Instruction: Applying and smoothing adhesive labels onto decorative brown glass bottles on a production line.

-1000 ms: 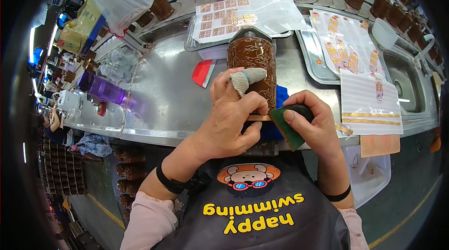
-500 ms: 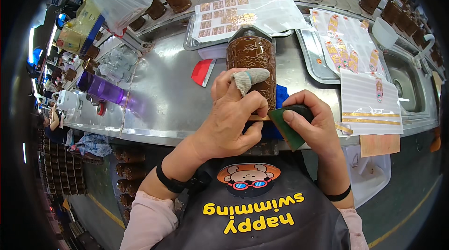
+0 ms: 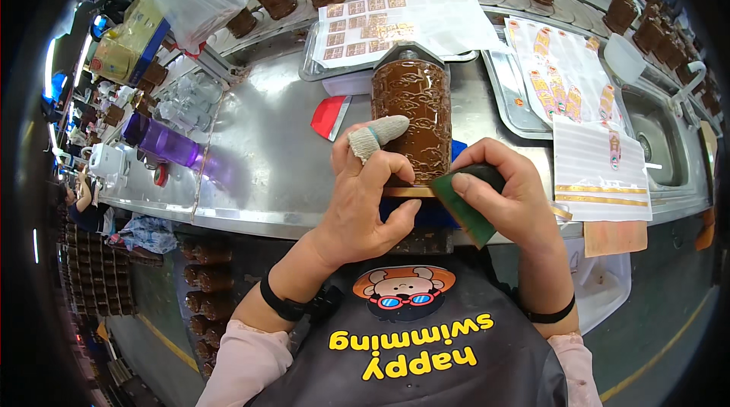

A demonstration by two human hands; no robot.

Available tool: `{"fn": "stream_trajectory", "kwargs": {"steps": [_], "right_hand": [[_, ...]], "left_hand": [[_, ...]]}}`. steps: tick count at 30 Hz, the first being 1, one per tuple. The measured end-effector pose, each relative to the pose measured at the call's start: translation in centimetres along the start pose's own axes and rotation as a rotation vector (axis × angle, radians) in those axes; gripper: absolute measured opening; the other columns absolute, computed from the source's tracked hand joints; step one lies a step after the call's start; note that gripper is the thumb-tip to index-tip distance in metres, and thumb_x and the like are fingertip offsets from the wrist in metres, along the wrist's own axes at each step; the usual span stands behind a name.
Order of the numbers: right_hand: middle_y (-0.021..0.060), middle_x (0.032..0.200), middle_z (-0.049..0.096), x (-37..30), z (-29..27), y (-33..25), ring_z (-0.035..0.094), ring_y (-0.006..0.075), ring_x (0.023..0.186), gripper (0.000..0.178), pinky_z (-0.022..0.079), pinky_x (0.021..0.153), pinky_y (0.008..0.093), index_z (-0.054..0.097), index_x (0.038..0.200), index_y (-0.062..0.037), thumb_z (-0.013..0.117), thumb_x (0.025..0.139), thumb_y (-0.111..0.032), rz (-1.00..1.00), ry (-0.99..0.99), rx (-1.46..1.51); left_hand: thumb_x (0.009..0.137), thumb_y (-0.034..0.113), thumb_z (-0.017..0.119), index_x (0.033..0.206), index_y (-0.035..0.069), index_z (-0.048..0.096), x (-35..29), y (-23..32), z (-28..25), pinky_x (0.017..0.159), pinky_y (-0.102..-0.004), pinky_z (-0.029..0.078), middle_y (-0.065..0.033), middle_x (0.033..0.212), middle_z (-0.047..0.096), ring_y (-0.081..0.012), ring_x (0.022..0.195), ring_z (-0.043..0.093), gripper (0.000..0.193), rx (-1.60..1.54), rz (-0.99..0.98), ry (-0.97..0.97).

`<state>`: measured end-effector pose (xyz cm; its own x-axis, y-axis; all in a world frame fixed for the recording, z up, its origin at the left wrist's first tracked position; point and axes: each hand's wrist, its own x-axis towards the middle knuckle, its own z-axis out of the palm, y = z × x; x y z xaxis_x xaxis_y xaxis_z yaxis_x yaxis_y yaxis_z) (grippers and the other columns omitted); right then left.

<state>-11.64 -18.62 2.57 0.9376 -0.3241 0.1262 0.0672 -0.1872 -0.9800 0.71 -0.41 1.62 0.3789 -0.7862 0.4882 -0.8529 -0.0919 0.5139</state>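
Observation:
A brown glazed bottle (image 3: 414, 114) with raised patterns lies in front of me, its far end against a dark grey angular holder (image 3: 409, 51). Along its near edge runs a narrow gold strip (image 3: 407, 192). My left hand (image 3: 369, 194) rests on the bottle's left side, thumb and forefinger spread near the strip; a pale knitted cover (image 3: 378, 135) sheathes one finger. In my right hand (image 3: 506, 190) is a green flat scraper (image 3: 464, 209), pinched between thumb and fingers, its edge at the strip's right end. Blue material (image 3: 458, 150) shows partly behind the bottle.
Label sheets lie on trays, one behind the bottle (image 3: 403, 23) and one to the right (image 3: 559, 72). A sheet with gold strips (image 3: 601, 171) hangs over the front edge near a sink (image 3: 658, 148). At left are a red-and-white piece (image 3: 331, 116) and a purple bottle (image 3: 163, 141).
My left thumb and forefinger have spread apart and drawn back leftward from the strip. The scraper has shifted slightly. Brown bottles on the conveyor behind have moved right.

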Motion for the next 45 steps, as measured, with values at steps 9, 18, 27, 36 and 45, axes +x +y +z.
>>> {"fn": "stream_trajectory", "kwargs": {"steps": [9, 18, 27, 36, 45], "right_hand": [[0.007, 0.076, 0.064, 0.3, 0.2, -0.4, 0.058, 0.0098, 0.071, 0.015, 0.048, 0.065, 0.0256, 0.062, 0.091, 0.001, 0.064, 0.081, -0.01, -0.019, 0.006, -0.042], [0.0036, 0.075, 0.062, 0.1, -0.3, 0.3, 0.055, 0.0069, 0.069, 0.014, 0.047, 0.062, 0.0235, 0.062, 0.091, 0.0009, 0.065, 0.082, -0.009, 0.021, 0.05, 0.039], [0.0041, 0.074, 0.062, -0.5, -0.3, 0.7, 0.055, 0.0072, 0.068, 0.016, 0.047, 0.061, 0.0242, 0.062, 0.091, 0.0009, 0.066, 0.082, -0.012, 0.016, 0.037, -0.027], [0.005, 0.076, 0.062, -0.4, -0.3, 0.7, 0.056, 0.008, 0.069, 0.016, 0.047, 0.062, 0.025, 0.062, 0.091, 0.0005, 0.066, 0.082, -0.012, 0.012, 0.017, 0.0], [0.0058, 0.076, 0.062, -0.1, -0.1, 0.3, 0.056, 0.0088, 0.068, 0.017, 0.047, 0.062, 0.0253, 0.062, 0.091, 0.001, 0.066, 0.081, -0.011, 0.002, 0.005, -0.019]], "left_hand": [[0.067, 0.013, 0.07, 0.101, 0.009, 0.053, -0.4, 0.1, 0.1, 0.105, -0.0482, 0.022, -0.0222, 0.132, 0.044, -0.0419, 0.122, 0.033, 0.038, 0.019, -0.009, 0.015], [0.065, 0.01, 0.067, 0.097, 0.012, 0.057, 0.7, 0.6, 0.1, 0.105, -0.0486, 0.022, -0.0205, 0.132, 0.045, -0.0427, 0.124, 0.033, 0.034, 0.008, 0.023, -0.005], [0.063, 0.007, 0.064, 0.089, 0.013, 0.056, 1.7, 0.6, 0.4, 0.106, -0.0519, 0.018, -0.0201, 0.127, 0.045, -0.0428, 0.126, 0.032, 0.028, 0.067, 0.106, -0.073], [0.063, 0.008, 0.062, 0.088, 0.012, 0.053, 2.1, 0.8, 0.1, 0.107, -0.0531, 0.016, -0.0182, 0.126, 0.046, -0.0407, 0.123, 0.033, 0.027, 0.07, 0.127, -0.111], [0.065, 0.011, 0.064, 0.09, 0.011, 0.054, 1.5, 0.6, 0.1, 0.107, -0.0527, 0.018, -0.0192, 0.128, 0.046, -0.0414, 0.124, 0.032, 0.027, 0.034, 0.06, -0.05]]}}
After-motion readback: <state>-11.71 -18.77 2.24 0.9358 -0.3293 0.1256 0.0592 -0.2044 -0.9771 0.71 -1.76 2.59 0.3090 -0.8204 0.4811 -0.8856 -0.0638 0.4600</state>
